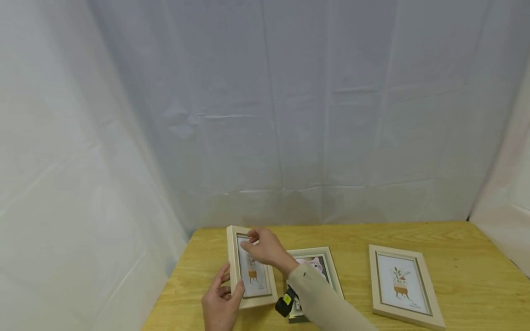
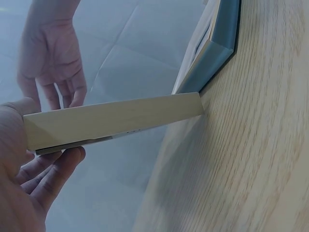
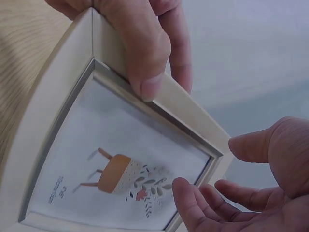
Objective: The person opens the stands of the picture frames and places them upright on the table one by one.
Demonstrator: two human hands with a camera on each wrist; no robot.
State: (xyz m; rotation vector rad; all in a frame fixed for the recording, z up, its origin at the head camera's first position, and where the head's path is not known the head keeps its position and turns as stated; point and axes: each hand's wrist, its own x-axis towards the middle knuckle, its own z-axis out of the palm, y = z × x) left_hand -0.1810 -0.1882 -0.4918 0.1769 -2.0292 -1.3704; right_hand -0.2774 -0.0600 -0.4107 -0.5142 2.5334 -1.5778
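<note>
My left hand [image 1: 221, 301] grips a cream picture frame [image 1: 261, 301] by its left side, thumb on the front and fingers behind. The frame is tilted up, and in the left wrist view its edge [image 2: 116, 113] meets the tabletop at one end. Its print shows a plant in an orange pot on legs [image 3: 116, 174]. My right hand [image 1: 267, 248] hovers before the upper part of the print, fingers loosely bent and pinching nothing. In the right wrist view, the right hand's fingertips [image 3: 186, 193] are close to the frame's face; contact cannot be told.
Behind my right forearm lies a second frame [image 1: 334, 276] with a pink cat picture, partly covered. Farther right, a cream frame [image 1: 374, 280] with a similar plant print lies on the wooden table [image 1: 352, 239]. Pale sheeting [image 1: 298, 115] hangs behind and at both sides.
</note>
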